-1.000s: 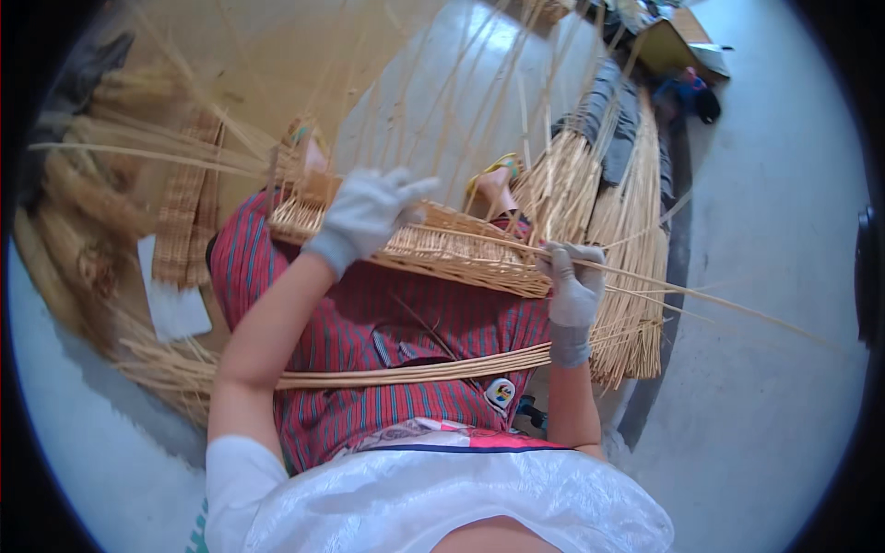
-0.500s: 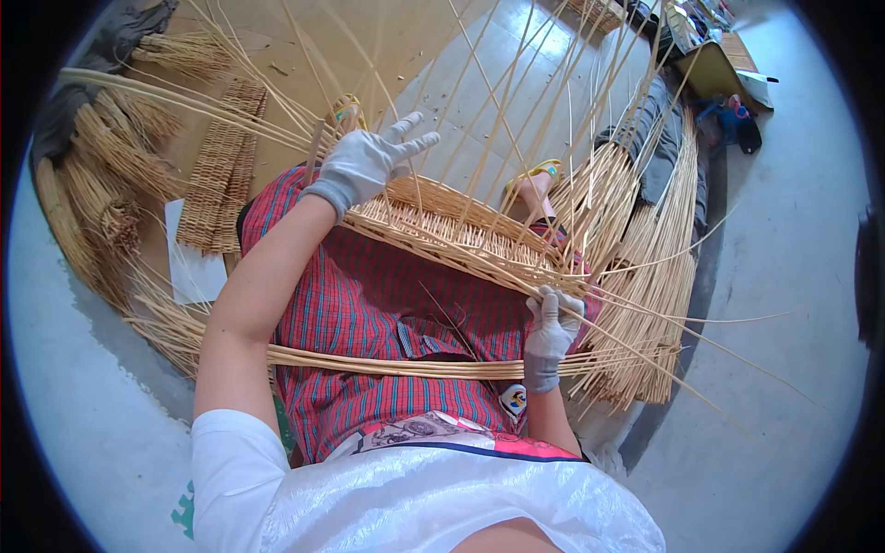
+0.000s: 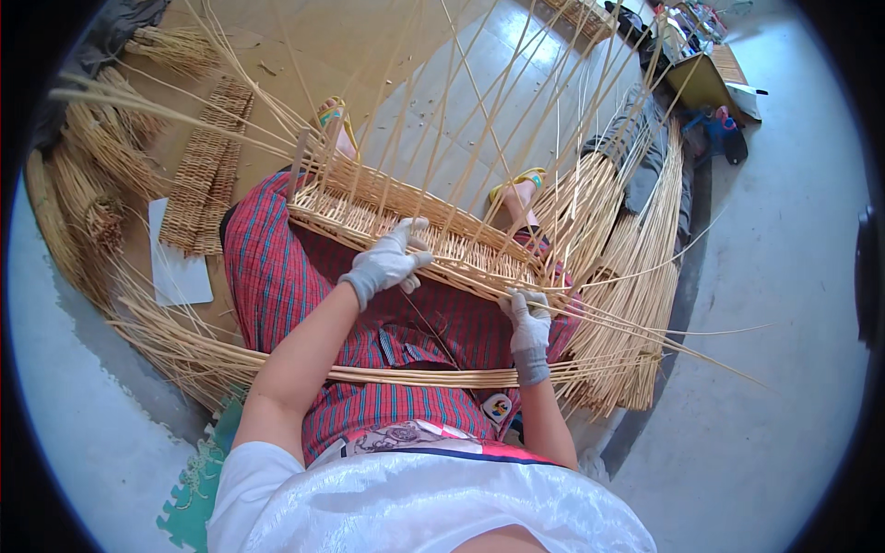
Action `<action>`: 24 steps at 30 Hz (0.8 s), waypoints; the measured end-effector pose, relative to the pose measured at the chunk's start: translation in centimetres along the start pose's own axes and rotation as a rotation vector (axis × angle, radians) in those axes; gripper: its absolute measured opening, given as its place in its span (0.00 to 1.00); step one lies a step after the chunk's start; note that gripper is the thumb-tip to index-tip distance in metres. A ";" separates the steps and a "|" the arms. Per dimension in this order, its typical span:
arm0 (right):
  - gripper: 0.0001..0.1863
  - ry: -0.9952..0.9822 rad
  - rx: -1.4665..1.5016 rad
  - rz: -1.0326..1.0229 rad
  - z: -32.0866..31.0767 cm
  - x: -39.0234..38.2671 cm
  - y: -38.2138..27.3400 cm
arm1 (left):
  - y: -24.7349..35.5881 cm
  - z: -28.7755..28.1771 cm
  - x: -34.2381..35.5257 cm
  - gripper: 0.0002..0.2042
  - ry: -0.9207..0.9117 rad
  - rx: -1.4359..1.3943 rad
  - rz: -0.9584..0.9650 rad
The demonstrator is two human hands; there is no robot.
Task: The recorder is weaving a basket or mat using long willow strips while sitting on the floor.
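Note:
A long, shallow wicker basket (image 3: 461, 247) of pale woven rods lies across my lap, with upright stakes rising from its walls. My left hand (image 3: 389, 258), in a light grey glove, grips the middle of the basket's near wall, fingers over the edge and thumb side toward me. At the near right corner my right hand (image 3: 530, 324), gloved too, is closed round the rim. Loose wicker rods (image 3: 636, 324) stick out to the right beside it. Part of each hand's fingers is hidden.
Bundles of wicker rods (image 3: 636, 276) lie at the right, more bundles (image 3: 97, 207) at the left. Several long rods (image 3: 424, 377) cross my lap. Two woven panels (image 3: 207, 170) rest beside white paper (image 3: 180, 263) at the left. A green foam mat (image 3: 198, 493) lies lower left.
My left hand has come down and right from the basket's left end, its spread fingers now closing on the near wall. My right hand stays at the right corner, shifted slightly left with the view.

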State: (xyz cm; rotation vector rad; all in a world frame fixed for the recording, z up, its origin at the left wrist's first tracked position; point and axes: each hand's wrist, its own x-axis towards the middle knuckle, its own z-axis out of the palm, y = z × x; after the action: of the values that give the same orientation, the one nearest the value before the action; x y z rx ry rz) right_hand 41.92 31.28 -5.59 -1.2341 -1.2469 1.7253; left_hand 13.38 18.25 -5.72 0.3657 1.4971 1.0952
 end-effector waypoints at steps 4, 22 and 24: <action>0.06 0.022 -0.235 -0.234 3.8 0.2 -3.3 | -2.0 -0.2 0.8 0.12 0.001 -0.027 0.041; 0.13 0.061 0.142 -0.299 7.9 1.5 2.0 | -1.0 0.1 1.6 0.09 0.020 -0.203 -0.019; 0.13 0.064 0.165 -0.258 6.2 1.3 2.8 | -0.7 0.0 1.6 0.11 0.037 -0.250 -0.031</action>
State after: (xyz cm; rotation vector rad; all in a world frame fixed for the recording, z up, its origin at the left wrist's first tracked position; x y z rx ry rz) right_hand 35.66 29.59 -8.09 -0.9792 -1.1466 1.5548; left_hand 13.16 19.07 -7.25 0.1486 1.3735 1.2534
